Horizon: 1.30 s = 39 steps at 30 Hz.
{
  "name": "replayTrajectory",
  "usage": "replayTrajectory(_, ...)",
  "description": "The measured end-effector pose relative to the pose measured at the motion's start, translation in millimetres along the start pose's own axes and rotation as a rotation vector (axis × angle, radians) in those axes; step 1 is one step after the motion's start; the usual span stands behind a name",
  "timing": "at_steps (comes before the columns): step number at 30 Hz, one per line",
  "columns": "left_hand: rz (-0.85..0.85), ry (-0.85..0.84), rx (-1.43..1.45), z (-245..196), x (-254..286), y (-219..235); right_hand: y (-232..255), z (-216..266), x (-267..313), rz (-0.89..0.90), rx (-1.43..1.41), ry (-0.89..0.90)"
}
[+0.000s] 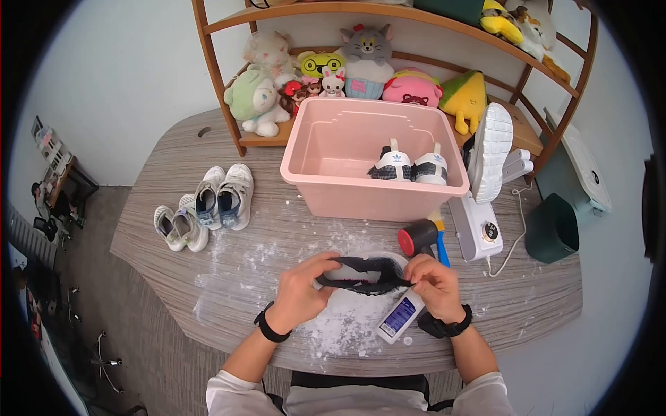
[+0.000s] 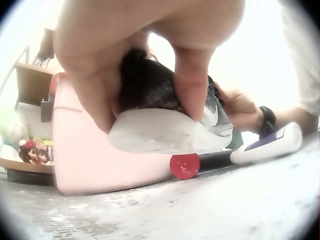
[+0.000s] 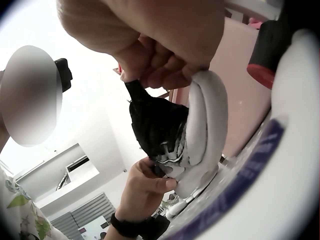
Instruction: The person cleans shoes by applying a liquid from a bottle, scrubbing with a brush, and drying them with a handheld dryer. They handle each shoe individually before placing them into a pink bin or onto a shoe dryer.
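Observation:
A black and grey shoe with a white sole [image 2: 155,132] is held above the table between both hands. In the head view the left hand [image 1: 302,291] grips one end of the shoe [image 1: 364,274], thumb on one side and fingers on the other. The right hand [image 1: 436,286] pinches the black fabric at the other end; the right wrist view shows this dark tab [image 3: 136,91] between its thumb and fingers. A white bottle with a purple label [image 1: 401,316] lies by the right hand. White powder is scattered on the table beneath.
A pink bin [image 1: 374,197] holding two shoes [image 1: 393,166] stands behind the hands. Between it and the right hand lie a red and black tool [image 1: 417,238] and a blue-handled brush [image 1: 442,246]. Two pairs of shoes [image 1: 236,197] sit left; a white device [image 1: 477,229] holds an upright shoe, right.

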State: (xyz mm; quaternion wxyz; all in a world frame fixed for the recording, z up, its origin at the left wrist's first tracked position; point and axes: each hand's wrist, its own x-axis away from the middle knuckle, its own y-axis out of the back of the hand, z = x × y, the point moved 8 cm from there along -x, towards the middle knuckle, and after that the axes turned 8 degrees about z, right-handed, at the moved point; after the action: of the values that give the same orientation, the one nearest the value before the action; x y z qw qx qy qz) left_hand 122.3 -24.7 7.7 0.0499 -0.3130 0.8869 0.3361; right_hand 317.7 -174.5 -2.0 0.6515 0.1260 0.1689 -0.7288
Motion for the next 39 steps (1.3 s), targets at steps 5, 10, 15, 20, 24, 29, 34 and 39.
replayTrajectory(5, -0.099, -0.392, -0.376, -20.6, 0.2, 3.8, -0.4, -2.4, -1.7, -0.096, 0.257, -0.041)
replayTrajectory(10, -0.087, -0.536, -0.524, -40.9, 8.8, -11.0, -4.3, -11.3, -1.5, -0.135, 0.277, -0.244)
replayTrajectory(15, -0.081, -0.592, -0.548, -51.7, 16.6, -20.5, -4.7, -19.4, 1.2, -0.041, 0.496, -0.472)
replayTrajectory(20, -0.090, -0.580, -0.560, -49.0, 16.1, -21.6, -3.8, -49.5, 11.3, -0.051, 0.223, -0.543)
replayTrajectory(24, -0.133, -0.510, -0.454, -37.1, 9.9, -17.4, 0.8, -39.4, 8.2, -0.094, 0.100, -0.411)
replayTrajectory(29, -0.104, -0.488, -0.395, -37.0, 7.4, -16.1, 8.1, -36.7, 7.2, -0.087, 0.073, -0.416)
replayTrajectory(34, -0.048, -0.467, -0.393, -32.8, 4.5, -15.4, 6.6, -42.5, 4.7, -0.074, -0.001, -0.411)
replayTrajectory(39, -0.086, -0.425, -0.332, -27.4, 4.1, -6.7, 0.7, -26.5, -1.0, -0.017, 0.108, -0.300)
